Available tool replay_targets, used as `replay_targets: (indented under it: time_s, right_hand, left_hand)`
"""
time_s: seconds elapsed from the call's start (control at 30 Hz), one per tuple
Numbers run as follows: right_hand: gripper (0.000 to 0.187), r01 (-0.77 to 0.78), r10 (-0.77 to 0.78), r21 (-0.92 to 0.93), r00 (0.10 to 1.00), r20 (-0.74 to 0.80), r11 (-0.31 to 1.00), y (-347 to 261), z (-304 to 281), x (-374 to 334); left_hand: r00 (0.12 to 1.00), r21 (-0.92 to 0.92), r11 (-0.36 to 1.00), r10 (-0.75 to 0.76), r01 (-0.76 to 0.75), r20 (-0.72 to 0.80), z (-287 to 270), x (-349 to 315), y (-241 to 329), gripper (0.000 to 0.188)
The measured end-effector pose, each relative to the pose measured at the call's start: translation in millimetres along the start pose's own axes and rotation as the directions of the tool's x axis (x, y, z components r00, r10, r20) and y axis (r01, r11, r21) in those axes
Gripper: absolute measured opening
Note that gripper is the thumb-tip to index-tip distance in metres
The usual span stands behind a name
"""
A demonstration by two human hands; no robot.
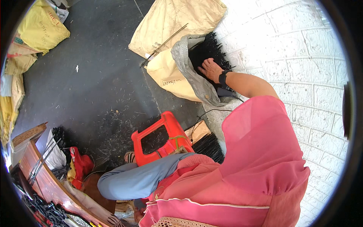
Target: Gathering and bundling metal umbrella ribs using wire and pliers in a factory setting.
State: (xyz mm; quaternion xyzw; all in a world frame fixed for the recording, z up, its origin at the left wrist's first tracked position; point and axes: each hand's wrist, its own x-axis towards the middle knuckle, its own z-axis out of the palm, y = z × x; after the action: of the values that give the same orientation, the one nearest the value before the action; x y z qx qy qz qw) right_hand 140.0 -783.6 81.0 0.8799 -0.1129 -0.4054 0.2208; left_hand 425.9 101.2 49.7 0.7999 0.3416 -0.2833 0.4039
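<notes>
My right hand point(212, 70), with a black band on its wrist, reaches into the mouth of a sack point(183, 64) that has a grey folded rim. Its fingers are spread and touch the thin black sticks point(217, 49) packed inside; I see nothing gripped. Two or three thin dark rods point(166, 44) lean across the outside of the sack. My left hand point(139, 214) shows only as a small, shaded patch at the lower edge beside my pink clothing. Its fingers are hidden, so what it may hold cannot be made out.
A red plastic stool point(166, 125) stands before my knee. Near it lie a wooden block point(198, 131) and black bristle-like sticks point(210, 147). A wooden table point(53, 185) with black pieces is at lower left. Yellow sacks point(43, 28) line the far left; a white brick wall point(295, 68) rises right.
</notes>
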Motion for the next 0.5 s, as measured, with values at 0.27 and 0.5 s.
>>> replay_targets:
  time_s: [0.27,0.5]
  right_hand:
    - [0.030,-0.193,0.077,0.171,0.849,0.524,0.966,-46,-37,54]
    - [0.030,-0.350,0.254,0.203,0.887,0.385,0.914,-28,-5,26]
  left_hand:
    - [0.999,-0.045,0.999,-0.018,0.015,-0.048,18,-43,17,0.040]
    - [0.999,-0.055,0.998,-0.014,0.013,-0.029,29,-53,47,0.040]
